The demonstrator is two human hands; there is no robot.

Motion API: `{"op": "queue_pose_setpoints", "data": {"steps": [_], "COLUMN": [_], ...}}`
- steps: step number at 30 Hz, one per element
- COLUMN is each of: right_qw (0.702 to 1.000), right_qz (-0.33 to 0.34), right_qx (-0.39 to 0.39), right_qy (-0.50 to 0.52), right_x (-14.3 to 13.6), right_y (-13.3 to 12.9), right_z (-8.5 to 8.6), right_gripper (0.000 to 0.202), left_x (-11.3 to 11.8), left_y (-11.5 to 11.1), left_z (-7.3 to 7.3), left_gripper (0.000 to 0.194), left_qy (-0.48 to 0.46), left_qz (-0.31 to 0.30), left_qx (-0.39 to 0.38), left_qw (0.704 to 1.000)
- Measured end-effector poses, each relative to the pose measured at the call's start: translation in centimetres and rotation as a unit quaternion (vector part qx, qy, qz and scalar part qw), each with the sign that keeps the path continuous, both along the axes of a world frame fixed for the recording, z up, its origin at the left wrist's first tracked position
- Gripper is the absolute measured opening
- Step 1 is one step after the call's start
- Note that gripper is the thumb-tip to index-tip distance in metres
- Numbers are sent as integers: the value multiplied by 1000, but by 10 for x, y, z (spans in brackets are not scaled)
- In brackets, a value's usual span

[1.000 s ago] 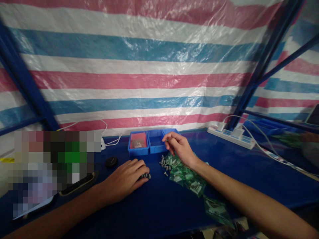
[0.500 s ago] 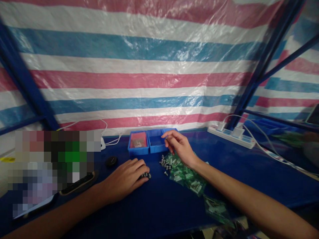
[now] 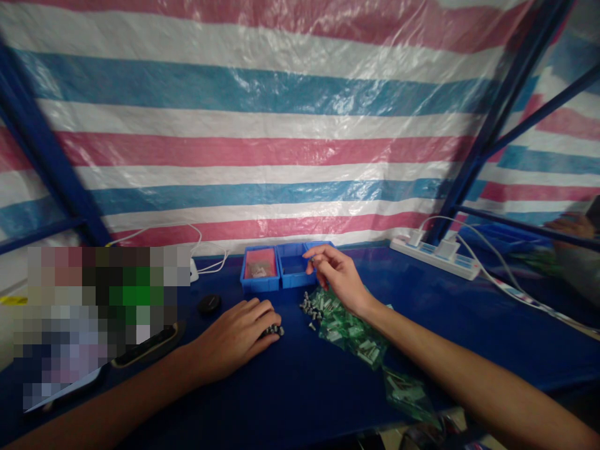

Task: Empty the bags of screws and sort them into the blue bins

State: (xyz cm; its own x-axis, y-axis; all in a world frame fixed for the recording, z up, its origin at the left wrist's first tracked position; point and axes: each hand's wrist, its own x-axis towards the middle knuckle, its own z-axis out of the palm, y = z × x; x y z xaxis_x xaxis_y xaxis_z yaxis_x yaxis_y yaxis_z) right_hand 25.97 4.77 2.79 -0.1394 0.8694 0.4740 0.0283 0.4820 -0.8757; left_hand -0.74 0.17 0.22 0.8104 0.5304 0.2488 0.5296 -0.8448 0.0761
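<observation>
On the blue table, my left hand [image 3: 250, 328] lies palm down, its fingers curled around several small screws [image 3: 273, 329] that show between thumb and forefinger. My right hand [image 3: 335, 272] hovers above green plastic bags [image 3: 349, 331], close to the blue bins. Its fingers are bent and the tips pinch together; anything between them is too small to make out. Just left of the bags lies a loose pile of small screws [image 3: 309, 305]. The bags hold pale metal-looking pieces.
One blue bin [image 3: 260, 286] holds a clear bag with a reddish sheet, beside another blue bin [image 3: 295, 278]. A round black object [image 3: 209, 304] sits left of them. A white power strip [image 3: 435, 257] with cables is at back right. Another person's hand [image 3: 569, 225] shows at the right edge.
My right fingers have shifted slightly, with the thumb nearer the fingertips. My left hand stays in place. At the right edge, another person's hand has risen into view.
</observation>
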Motion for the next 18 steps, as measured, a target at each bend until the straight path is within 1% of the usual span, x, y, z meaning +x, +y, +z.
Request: {"op": "queue_pose_setpoints", "data": {"steps": [6,18], "right_qw": [1000,999], "right_qz": [5,19], "right_qx": [5,-32], "right_qy": [4,39], "right_x": [1,0], "right_y": [1,3], "right_z": [-2,-5], "right_gripper": [23,21], "left_x": [-1,-1], "left_y": [0,-1], "left_z": [0,0], "left_gripper": [20,21], "left_qy": [7,1], "left_qz": [2,0], "left_qx": [-2,-9], "left_qw": [1000,1000]}}
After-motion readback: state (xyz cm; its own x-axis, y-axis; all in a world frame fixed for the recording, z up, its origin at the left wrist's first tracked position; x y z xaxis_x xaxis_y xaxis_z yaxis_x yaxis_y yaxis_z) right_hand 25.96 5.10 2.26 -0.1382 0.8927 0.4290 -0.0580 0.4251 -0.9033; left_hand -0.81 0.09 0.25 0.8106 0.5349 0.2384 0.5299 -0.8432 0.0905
